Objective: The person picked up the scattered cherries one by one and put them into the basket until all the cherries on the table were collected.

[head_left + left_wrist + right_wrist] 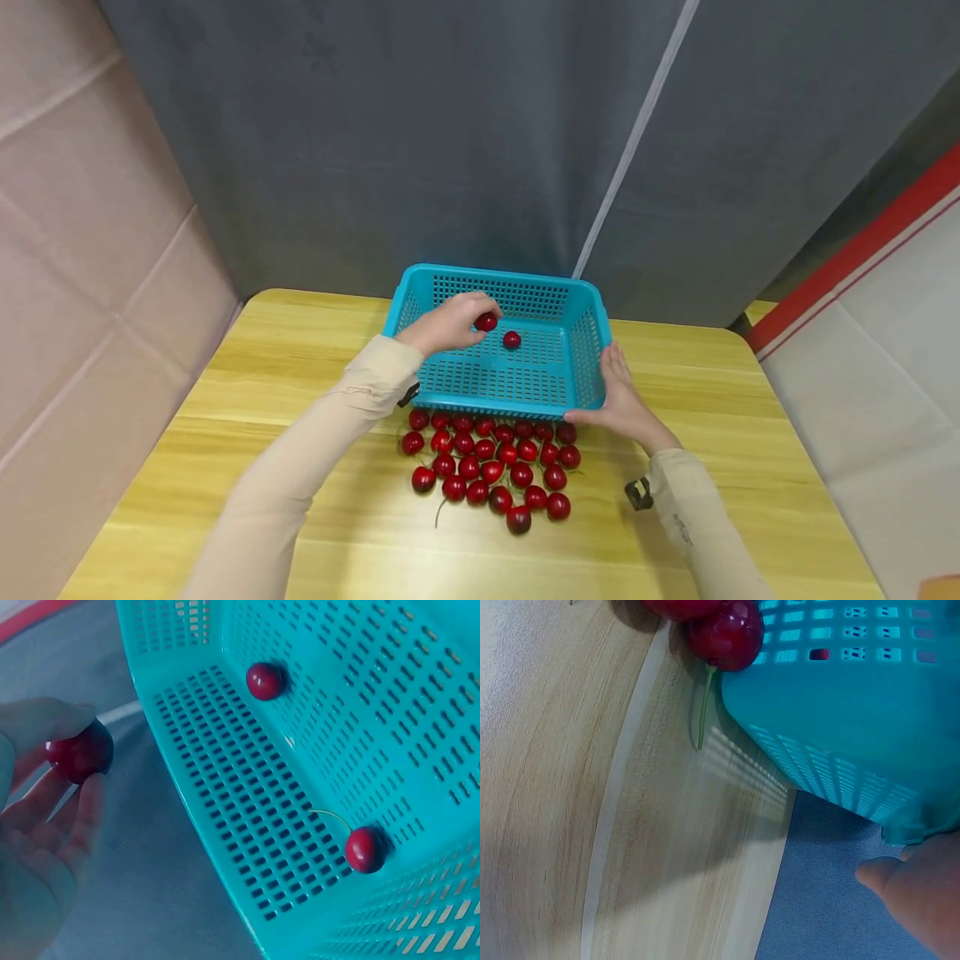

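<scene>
A blue plastic basket [495, 412] with perforated walls stands on the table. My left hand [450, 323] is over its left half and pinches a dark red cherry [486, 322] between thumb and fingers; the left wrist view shows this held cherry [81, 752] too. Inside the basket lie two cherries, one without a visible stem [265, 681] and another with a thin green stem [365, 850]. In the head view only one loose cherry [512, 340] shows in there. At the front right corner my right hand [624, 403] rests against the basket's outside, fingers extended along the right side.
Several cherries [491, 472] lie in loose rows on the wooden table [315, 517], right before the basket's front wall. A grey curtain [390, 150] hangs behind the table. Pale panels stand on the left [90, 250] and right [885, 358].
</scene>
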